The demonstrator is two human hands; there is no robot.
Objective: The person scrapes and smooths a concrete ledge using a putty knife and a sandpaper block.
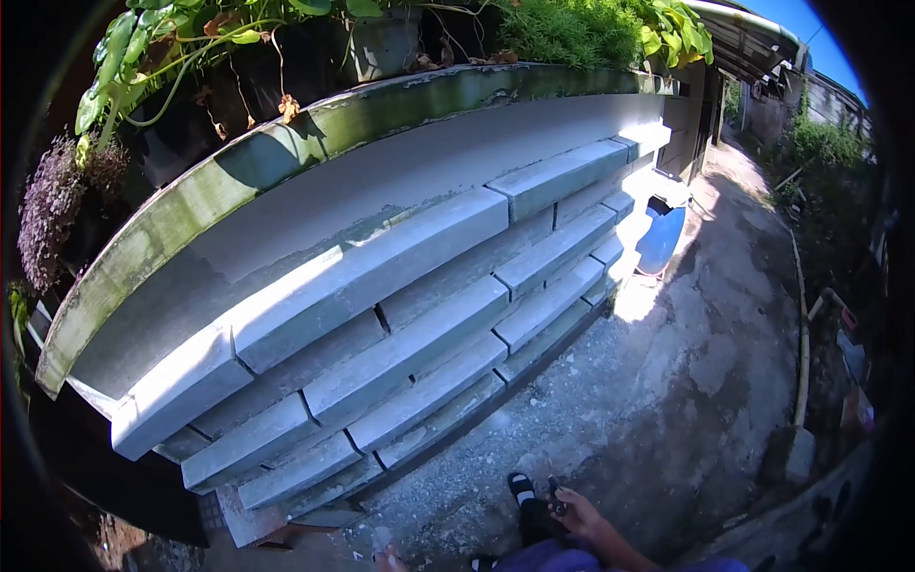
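My right hand [578, 516] is low in the view, right of centre, with its fingers closed around a small dark-handled tool [556, 493]. A thin tip seems to point up from the tool, but its kind is too small to make out. At the bottom edge, only a little of my left hand [389, 561] shows, and its fingers are not clear. Ahead of both hands stands a wall of pale, staggered blocks [410, 357], apart from the tool. My foot in a dark sandal [520, 486] rests on the ground beside the right hand.
A mossy concrete ledge [200, 195] runs above the blocks, with potted plants [562, 33] on it. A blue wheelbarrow-like tub [660, 238] leans near the wall's far end. Rough concrete ground [658, 372] continues along a path. Pipes [803, 334] lie at the right.
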